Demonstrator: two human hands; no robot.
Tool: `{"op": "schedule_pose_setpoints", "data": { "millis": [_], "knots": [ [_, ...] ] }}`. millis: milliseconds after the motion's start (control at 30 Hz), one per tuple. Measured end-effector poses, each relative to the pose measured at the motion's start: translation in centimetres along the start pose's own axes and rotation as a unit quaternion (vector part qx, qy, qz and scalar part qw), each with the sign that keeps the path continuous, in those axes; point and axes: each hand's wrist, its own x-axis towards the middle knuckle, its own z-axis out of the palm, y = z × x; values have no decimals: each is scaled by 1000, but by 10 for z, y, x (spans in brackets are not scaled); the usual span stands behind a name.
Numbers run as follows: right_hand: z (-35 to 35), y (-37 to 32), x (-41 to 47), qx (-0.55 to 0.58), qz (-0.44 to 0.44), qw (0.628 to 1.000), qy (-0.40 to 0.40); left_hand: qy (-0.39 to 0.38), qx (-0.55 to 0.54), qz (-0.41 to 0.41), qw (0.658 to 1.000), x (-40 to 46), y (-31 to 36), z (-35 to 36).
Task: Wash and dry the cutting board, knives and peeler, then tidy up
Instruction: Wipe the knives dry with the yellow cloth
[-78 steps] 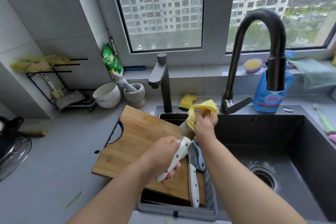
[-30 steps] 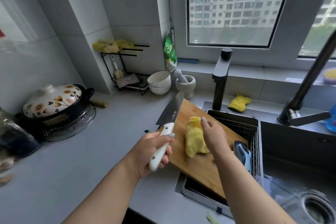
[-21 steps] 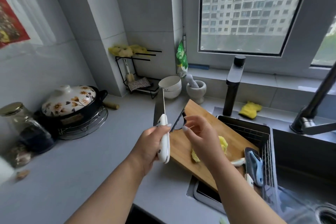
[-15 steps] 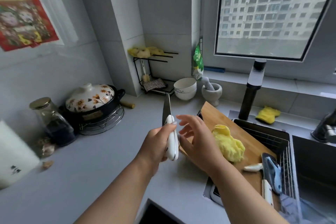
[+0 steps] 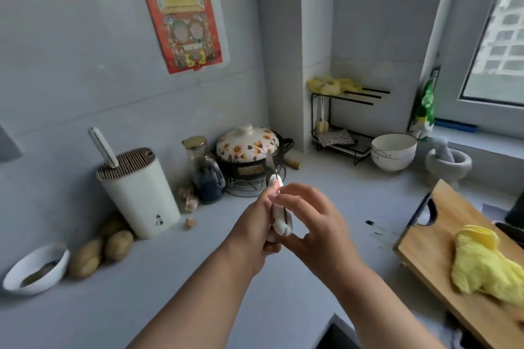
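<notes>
The gray counter (image 5: 119, 306) runs along the wall. At the right, the wooden cutting board (image 5: 442, 238) lies on it, with a crumpled yellow cloth (image 5: 487, 266) on top. A white knife block (image 5: 140, 193) stands at the left with one white handle sticking out. Behind the hands sits a flowered pot (image 5: 248, 147). The left hand (image 5: 255, 231) grips the knife (image 5: 276, 207) by its white handle, blade pointing up and away, above the counter. The right hand (image 5: 314, 225) has bent fingers at the end of that handle; I cannot tell if it holds on. Brown potatoes (image 5: 99, 249) lie beside a small white bowl (image 5: 37, 270).
</notes>
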Motion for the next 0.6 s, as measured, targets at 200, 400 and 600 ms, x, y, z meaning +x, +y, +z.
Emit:
{"op": "schedule_pose_setpoints", "data": {
  "millis": [200,400,600],
  "knots": [
    [58,-27,23,51,-35,997,49,20,29,67,997,-8,13,-72],
    [97,-46,58,142,32,988,54,182,191,237,935,-1,30,-145],
    [124,-66,117,213,80,972,54,217,414,405,786,-3,79,-204]
  ]
}}
